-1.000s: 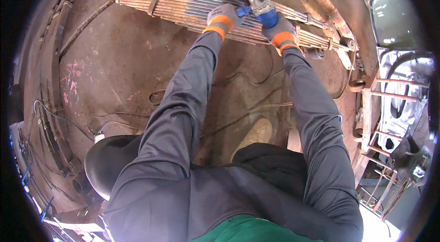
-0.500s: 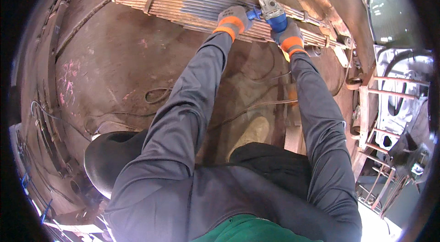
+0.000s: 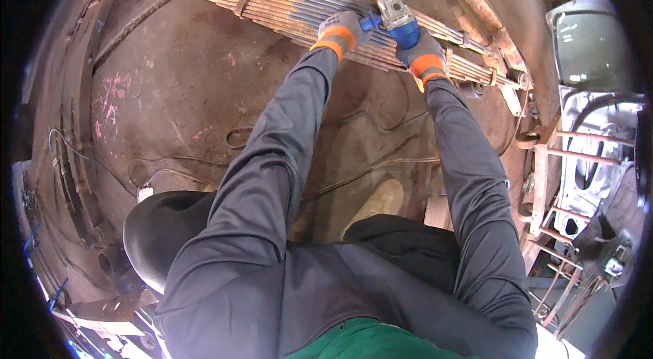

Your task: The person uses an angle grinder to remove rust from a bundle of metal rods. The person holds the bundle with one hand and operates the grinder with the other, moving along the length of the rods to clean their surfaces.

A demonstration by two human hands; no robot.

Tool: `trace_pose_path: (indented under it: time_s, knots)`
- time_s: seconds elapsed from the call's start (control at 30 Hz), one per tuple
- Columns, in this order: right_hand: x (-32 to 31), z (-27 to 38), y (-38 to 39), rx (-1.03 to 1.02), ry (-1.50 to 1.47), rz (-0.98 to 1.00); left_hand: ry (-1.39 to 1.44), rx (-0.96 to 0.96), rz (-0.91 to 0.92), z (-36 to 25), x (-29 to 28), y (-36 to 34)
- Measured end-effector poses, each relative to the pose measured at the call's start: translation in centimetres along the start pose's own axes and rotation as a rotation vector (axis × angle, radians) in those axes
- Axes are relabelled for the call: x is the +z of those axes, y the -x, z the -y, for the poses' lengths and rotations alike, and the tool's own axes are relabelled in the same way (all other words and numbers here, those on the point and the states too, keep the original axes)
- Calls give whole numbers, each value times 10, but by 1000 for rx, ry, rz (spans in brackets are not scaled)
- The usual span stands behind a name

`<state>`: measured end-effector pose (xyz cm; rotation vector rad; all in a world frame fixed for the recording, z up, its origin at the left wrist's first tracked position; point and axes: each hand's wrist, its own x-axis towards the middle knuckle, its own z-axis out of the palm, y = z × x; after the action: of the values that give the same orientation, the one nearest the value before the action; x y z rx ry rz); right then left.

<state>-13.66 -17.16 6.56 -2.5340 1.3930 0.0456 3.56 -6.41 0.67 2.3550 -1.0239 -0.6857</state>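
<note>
A blue angle grinder (image 3: 405,31) with a grey metal head is held in both my gloved hands over rusty leaf springs (image 3: 286,15). My left hand (image 3: 343,27), in a grey and orange glove, is closed around the grinder's blue side handle (image 3: 371,22). Wrapped round the rear of the blue body is my right hand (image 3: 423,56). Beneath and left of the tool, the middle of the leaves looks bare grey-blue, while both ends stay rusty brown. The disc is mostly hidden under the head, so I cannot tell whether it touches the steel.
A cable (image 3: 381,165) winds over the brown floor below my arms. Long steel bars (image 3: 78,87) lie along the left side. At the right stand a rusty rung frame (image 3: 539,182) and a silver door panel (image 3: 592,148). A rusty beam (image 3: 469,2) runs behind the springs.
The whole view has shifted a little, so the springs sit slightly further right and the floor lower. Both hands keep their hold on the grinder, which stays near the springs' middle.
</note>
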Motion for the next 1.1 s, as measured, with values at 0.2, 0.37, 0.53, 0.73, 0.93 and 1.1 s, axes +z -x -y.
trace_pose_path:
  time_s: [0.2, 0.37, 0.53, 0.73, 0.93, 1.1]
  knots:
    - [-10, 12, 6, -70, -26, -16, 70, -19, -31, 9, 5, -1]
    - [-6, 27, -1, -77, 34, 3, 53, -66, -26, 19, -5, -1]
    - [5, 38, -10, -148, 11, -18, 37, -97, -92, 30, -20, 10]
    - [17, 58, -20, -179, 11, -6, 27, -174, -44, 46, -42, 14]
    - [30, 86, -29, -222, -48, -46, 61, -211, -81, 67, -58, 10]
    - [28, 104, -29, -243, -94, -61, 54, -188, -39, 81, -71, 1]
